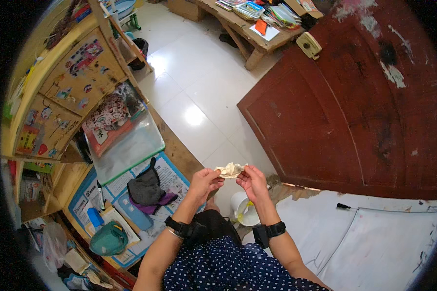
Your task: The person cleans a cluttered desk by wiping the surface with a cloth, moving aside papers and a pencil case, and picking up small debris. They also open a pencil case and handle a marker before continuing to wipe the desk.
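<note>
A small, crumpled cream piece [231, 170], cloth or paper, is stretched between my two hands above the floor. My left hand [206, 182] pinches its left end between thumb and fingers. At the other end, my right hand [254, 182] grips it the same way. Its middle is bunched in folds, and the fingers cover both tips. Below and left of my hands, a grey fabric piece [145, 187] lies over a purple cloth [158, 204] on the desk [174, 163].
A blue case [133, 211], a marker [101, 195] and a teal pouch [109, 239] lie on the desk. A white bucket [244, 209] stands on the floor under my right hand. The dark red door [331, 120] fills the right side. Books [249, 10] cover a wooden table [236, 22] behind.
</note>
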{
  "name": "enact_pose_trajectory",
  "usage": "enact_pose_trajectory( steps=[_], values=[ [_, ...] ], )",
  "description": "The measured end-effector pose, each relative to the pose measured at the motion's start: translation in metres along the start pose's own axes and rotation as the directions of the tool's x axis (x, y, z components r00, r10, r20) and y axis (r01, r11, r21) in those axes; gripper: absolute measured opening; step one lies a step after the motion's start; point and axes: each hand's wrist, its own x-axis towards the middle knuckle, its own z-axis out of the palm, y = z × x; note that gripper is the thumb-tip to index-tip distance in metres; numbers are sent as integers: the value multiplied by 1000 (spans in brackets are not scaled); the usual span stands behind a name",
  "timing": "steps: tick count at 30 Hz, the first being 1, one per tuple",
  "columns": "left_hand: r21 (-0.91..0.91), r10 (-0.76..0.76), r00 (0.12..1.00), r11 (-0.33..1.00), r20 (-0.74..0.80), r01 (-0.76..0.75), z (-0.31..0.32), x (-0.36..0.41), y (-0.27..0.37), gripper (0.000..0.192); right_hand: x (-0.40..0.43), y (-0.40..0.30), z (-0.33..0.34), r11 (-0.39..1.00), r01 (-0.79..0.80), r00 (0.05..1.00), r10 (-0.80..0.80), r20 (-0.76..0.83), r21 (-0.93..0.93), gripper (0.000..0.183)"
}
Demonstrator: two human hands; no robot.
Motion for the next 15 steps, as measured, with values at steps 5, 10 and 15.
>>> enact_pose_trajectory(
  steps=[5,10,15],
  values=[
    [-70,105,994,992,-43,-108,-13,-14,28,12,2,-6,46,993,31,988,-14,152,-114,13],
    [-118,148,986,981,-79,-157,-30,-35,54,9,3,-4,93,977,36,970,16,241,-210,24],
    [-107,165,986,980,-17,-166,-44,-60,78,34,7,4,123,958,58,959,25,284,-282,30]
  ],
)
